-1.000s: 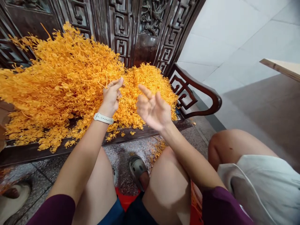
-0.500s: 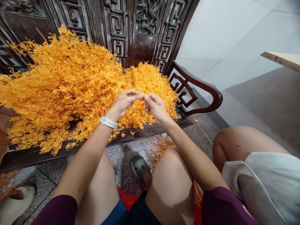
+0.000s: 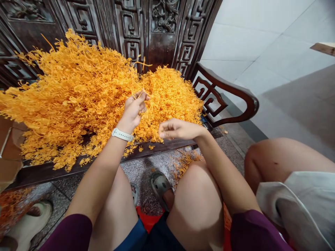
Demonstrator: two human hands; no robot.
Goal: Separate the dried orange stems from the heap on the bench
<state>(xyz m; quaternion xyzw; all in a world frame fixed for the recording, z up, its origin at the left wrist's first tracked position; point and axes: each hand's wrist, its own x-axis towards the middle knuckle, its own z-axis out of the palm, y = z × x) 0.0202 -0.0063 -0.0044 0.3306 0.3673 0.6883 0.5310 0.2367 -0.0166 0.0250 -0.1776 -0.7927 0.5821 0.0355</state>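
Observation:
My left hand (image 3: 133, 108), with a pale watch band on the wrist, is closed on a thin branched orange plastic stem (image 3: 143, 64). The stem rises above the fingers, in front of the heap. Over the front edge of the bench, my right hand (image 3: 180, 129) points left with its fingers bent together. Whether something small is in its fingertips is hidden. Behind both hands lies a large heap of orange plastic flower pieces (image 3: 91, 87), with a rounder mound of small pieces (image 3: 170, 94) on its right.
The heap rests on a dark carved wooden bench (image 3: 162, 48) with a curved armrest (image 3: 235, 90). A cardboard box (image 3: 10, 153) is at the left. Orange bits (image 3: 184, 162) lie on the speckled floor. Another person's knee (image 3: 282, 153) is at the right; a pale shoe (image 3: 34, 223) is at lower left.
My hands, fingertips touching before, have come apart. The left moved up slightly with the stem now standing clear above it; the right dropped toward the bench edge and turned palm-down.

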